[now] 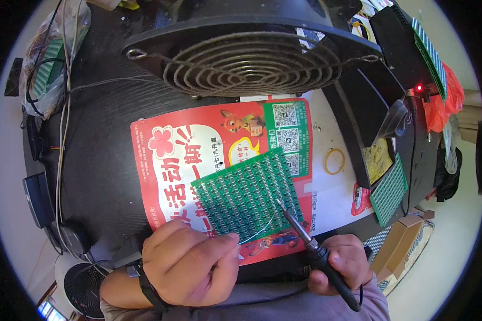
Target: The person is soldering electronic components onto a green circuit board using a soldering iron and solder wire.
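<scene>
- Pinching thin silvery wire (261, 230) between closed fingertips of the left hand (193, 262)
- Grasping a black-handled metal soldering iron (319, 255) in the curled right hand (345, 262)
- Holding both over a green rectangular circuit board (243, 192) on red-and-white paper (146, 182)

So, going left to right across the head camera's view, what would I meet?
A clear plastic bag, the left hand, the soldering iron, the lower-right green circuit board, then a red plastic bag.
</scene>
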The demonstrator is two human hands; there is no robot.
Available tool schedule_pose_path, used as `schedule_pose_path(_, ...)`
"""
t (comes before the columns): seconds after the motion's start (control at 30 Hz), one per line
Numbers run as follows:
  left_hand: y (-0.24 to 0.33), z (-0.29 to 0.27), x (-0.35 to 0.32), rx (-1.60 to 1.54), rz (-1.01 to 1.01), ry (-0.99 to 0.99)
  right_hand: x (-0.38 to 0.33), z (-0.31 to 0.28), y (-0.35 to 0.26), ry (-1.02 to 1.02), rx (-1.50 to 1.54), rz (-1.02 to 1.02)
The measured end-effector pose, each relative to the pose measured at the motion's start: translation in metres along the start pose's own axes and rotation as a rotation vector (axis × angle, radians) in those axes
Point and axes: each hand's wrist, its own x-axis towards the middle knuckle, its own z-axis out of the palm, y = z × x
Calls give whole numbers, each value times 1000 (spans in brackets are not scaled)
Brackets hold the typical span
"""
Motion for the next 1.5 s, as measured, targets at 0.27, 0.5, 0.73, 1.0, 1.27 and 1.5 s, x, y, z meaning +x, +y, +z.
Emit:
schedule_pose_path(0.27, 1, 1, 1, 64, -15, 7, 4, 0, 2, -1, -23, -15)
schedule_pose_path(0.5, 3, 2, 1, 45, -71, -10, 7, 6, 2, 28, -49, -10)
schedule_pose_path(0.73, -1, 2, -1, 63, -31, -26, 8, 3, 1, 15, -34, -17)
schedule_pose_path(1.0, 4, 2, 1, 19, -67, -58, 1, 6, 0, 41, 3, -15)
schedule_pose_path(1.27, 4, 2, 1, 35, -51, -94, -1, 6, 1, 51, 11, -27)
schedule_pose_path(1.5, 4, 3, 1, 22, -21, -94, -1, 6, -2, 76, -28, -11)
